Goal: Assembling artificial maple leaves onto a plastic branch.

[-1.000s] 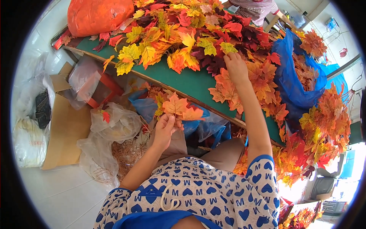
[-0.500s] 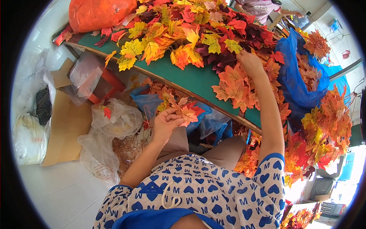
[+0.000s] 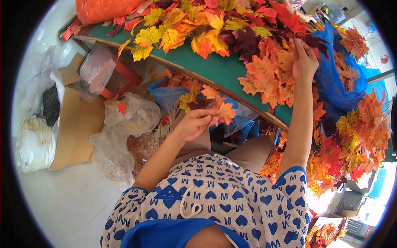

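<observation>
My left hand (image 3: pixel 197 125) is pinched on the stems of a small bunch of artificial maple leaves (image 3: pixel 225 112), with pale orange leaves uppermost, above my lap. Over the right part of the green table, my right hand (image 3: pixel 305 62) has its fingertips pressed together on a thin stem beneath a red artificial maple leaf (image 3: pixel 290 21). A dark maroon leaf (image 3: pixel 318 44) is beside those fingers. Close to my right wrist lies a pile of orange maple leaves (image 3: pixel 264 78). Yellow and orange leaves (image 3: pixel 169 39) spread farther left on the tabletop.
The green table (image 3: pixel 182 62) has a wooden front edge. A red-orange plastic bag (image 3: pixel 103 10) sits at its far left. Blue bags (image 3: pixel 331 78) of leaves hang at the right. Below stand a cardboard box (image 3: pixel 78 128) and clear plastic bags (image 3: pixel 132 111).
My right hand has moved right and farther over the pile, to the red leaves. My left hand, with its bunch, has shifted right. The whole view has also shifted slightly.
</observation>
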Demonstrator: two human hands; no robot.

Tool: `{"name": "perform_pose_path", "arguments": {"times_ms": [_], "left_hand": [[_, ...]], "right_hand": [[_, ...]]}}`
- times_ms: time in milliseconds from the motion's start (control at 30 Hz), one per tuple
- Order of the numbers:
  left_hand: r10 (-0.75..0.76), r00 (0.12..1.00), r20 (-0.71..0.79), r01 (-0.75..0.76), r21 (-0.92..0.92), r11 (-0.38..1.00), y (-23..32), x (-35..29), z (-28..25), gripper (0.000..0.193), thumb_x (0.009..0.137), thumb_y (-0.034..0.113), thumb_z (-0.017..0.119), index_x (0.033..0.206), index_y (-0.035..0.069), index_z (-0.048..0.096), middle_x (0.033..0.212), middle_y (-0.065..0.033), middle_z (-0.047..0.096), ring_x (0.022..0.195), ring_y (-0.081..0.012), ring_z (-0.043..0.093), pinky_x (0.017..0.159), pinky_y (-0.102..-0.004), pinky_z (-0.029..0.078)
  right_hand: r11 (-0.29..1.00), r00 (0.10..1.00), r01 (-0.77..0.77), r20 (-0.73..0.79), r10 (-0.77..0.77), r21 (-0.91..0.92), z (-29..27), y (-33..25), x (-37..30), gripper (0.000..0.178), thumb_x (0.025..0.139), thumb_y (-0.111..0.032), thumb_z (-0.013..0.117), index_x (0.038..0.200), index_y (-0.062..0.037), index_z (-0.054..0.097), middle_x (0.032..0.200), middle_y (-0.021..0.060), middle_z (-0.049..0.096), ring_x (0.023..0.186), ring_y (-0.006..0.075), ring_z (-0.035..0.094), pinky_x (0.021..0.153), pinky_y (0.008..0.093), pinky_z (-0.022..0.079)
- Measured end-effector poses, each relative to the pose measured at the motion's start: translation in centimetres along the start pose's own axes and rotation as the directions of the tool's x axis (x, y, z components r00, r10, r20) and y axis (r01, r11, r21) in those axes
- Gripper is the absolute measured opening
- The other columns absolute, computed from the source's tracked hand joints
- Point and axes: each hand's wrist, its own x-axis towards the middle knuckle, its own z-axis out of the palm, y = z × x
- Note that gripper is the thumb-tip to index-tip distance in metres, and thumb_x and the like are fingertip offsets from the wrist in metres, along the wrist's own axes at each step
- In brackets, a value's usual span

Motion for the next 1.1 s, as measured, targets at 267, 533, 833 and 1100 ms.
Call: {"name": "perform_pose_path", "arguments": {"times_ms": [267,533,833,1100], "left_hand": [[0.121,0.985,0.126,-0.097,-0.184,0.978,-1.5,0.9,1.4,0.011,0.086,0.002,0.059,0.095,-0.001,0.062,0.100,-0.0100,0.063,0.090,-0.0185,0.063,0.086,-0.0295,0.052],[0.302,0.943,-0.138,-0.270,0.211,0.939,-3.3,0.7,4.2,0.014,0.083,0.003,0.063,0.097,-0.002,0.065,0.084,-0.0057,0.065,0.072,-0.0106,0.062,0.064,-0.0217,0.054],[0.353,0.918,-0.179,-0.306,0.247,0.919,-4.3,0.7,4.6,0.015,0.083,0.000,0.063,0.097,-0.004,0.061,0.081,-0.0075,0.065,0.066,-0.0117,0.063,0.065,-0.0238,0.055],[0.354,0.916,-0.190,-0.306,0.241,0.921,-4.3,1.0,4.3,0.014,0.083,0.000,0.063,0.096,-0.004,0.061,0.082,-0.0078,0.065,0.066,-0.0116,0.063,0.065,-0.0231,0.054]], "right_hand": [[0.932,0.936,-0.353,0.045,0.350,0.088,1.5,2.5,-21.8,0.007,0.083,-0.001,0.065,0.085,0.0006,0.058,0.083,0.0082,0.064,0.072,0.0135,0.062,0.067,0.0263,0.053],[0.825,0.873,-0.436,-0.054,0.485,0.358,1.3,4.6,-27.6,0.007,0.082,0.001,0.065,0.084,-0.0019,0.059,0.087,0.0047,0.064,0.076,0.0112,0.062,0.070,0.0233,0.053],[0.740,0.831,-0.475,-0.033,0.555,0.477,0.3,6.0,-28.3,0.005,0.084,0.000,0.063,0.085,-0.0031,0.059,0.087,0.0045,0.064,0.074,0.0118,0.062,0.065,0.0241,0.054],[0.733,0.823,-0.497,-0.016,0.568,0.465,0.1,6.7,-28.5,0.006,0.084,-0.001,0.063,0.085,-0.0035,0.059,0.085,0.0055,0.064,0.070,0.0135,0.062,0.059,0.0242,0.053]]}}
